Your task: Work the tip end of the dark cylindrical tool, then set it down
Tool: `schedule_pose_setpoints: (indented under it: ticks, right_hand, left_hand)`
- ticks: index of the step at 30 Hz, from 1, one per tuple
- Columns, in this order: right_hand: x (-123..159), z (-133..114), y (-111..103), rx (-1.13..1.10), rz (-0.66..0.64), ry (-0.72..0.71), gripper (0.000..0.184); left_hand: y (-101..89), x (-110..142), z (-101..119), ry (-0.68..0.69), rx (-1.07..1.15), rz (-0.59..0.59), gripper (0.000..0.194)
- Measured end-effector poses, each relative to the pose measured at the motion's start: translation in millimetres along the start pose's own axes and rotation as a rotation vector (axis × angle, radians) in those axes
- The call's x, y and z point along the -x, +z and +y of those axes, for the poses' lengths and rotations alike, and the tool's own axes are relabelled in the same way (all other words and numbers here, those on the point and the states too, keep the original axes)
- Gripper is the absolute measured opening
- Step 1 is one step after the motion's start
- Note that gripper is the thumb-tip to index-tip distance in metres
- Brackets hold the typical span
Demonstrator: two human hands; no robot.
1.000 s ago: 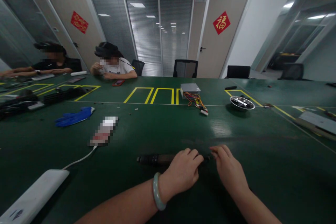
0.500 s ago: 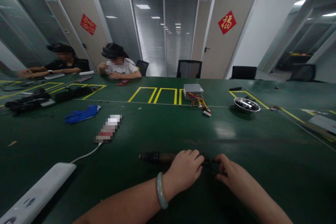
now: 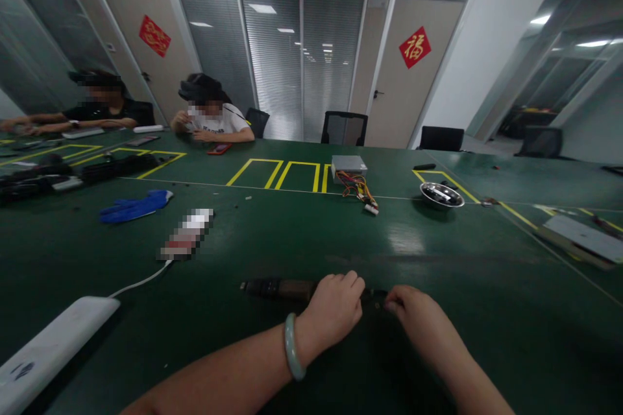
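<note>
A dark electric screwdriver [image 3: 282, 288] lies along the green table [image 3: 233, 350], its black nose and small tip pointing left. My left hand [image 3: 337, 305], with a pale green bangle on the wrist, is wrapped over the right part of its brown body. From the tool's right end runs a thin dark cord [image 3: 374, 294]. My right hand [image 3: 413, 311] pinches at the far end of this cord, thumb and fingers pressed together. The fingertips hide most of what lies between them.
Left of my hands are a white power strip [image 3: 63, 343], a phone [image 3: 187, 233] on a white cable and a blue glove [image 3: 136, 206]. A power supply with loose wires [image 3: 349, 168], a metal bowl [image 3: 442, 194] and a flat box [image 3: 581, 238] stand farther off. Two people sit across.
My right hand's fingers have closed together at the cord end, where they were more spread before. The left hand keeps its grip on the screwdriver. The whole view has shifted slightly.
</note>
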State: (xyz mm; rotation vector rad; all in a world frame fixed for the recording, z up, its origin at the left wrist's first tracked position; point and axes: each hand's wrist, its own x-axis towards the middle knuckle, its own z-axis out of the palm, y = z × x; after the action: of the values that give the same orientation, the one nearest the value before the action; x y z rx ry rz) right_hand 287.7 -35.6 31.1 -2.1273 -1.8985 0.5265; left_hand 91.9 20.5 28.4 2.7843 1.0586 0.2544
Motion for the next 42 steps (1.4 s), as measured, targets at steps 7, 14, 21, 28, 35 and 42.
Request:
schedule_pose_setpoints:
  ticks: [7, 14, 21, 28, 35, 42]
  right_hand:
    - [-9, -2, 5, -0.077, 0.322, -0.032, 0.024]
    - [-14, 1, 7, -0.005, 0.084, -0.125, 0.017]
    - [-13, 1, 8, 0.046, 0.041, -0.192, 0.016]
    - [-17, 3, 15, 0.028, 0.054, -0.216, 0.010]
    - [-16, 4, 17, 0.008, 0.093, -0.219, 0.008]
    - [-14, 1, 13, -0.014, 0.098, -0.220, 0.009]
  left_hand:
    - [-2.2, 3, -7, 0.030, 0.041, -0.013, 0.015]
    - [-0.5, 3, -10, 0.044, 0.055, -0.002, 0.014]
    - [0.6, 1, -11, 0.028, 0.073, 0.019, 0.010]
    - [5.9, -2, -11, 0.032, 0.020, 0.007, 0.012]
    - [11.9, -3, -13, 0.067, -0.005, 0.019, 0.009]
    - [9.6, 1, -14, 0.063, 0.044, 0.055, 0.010]
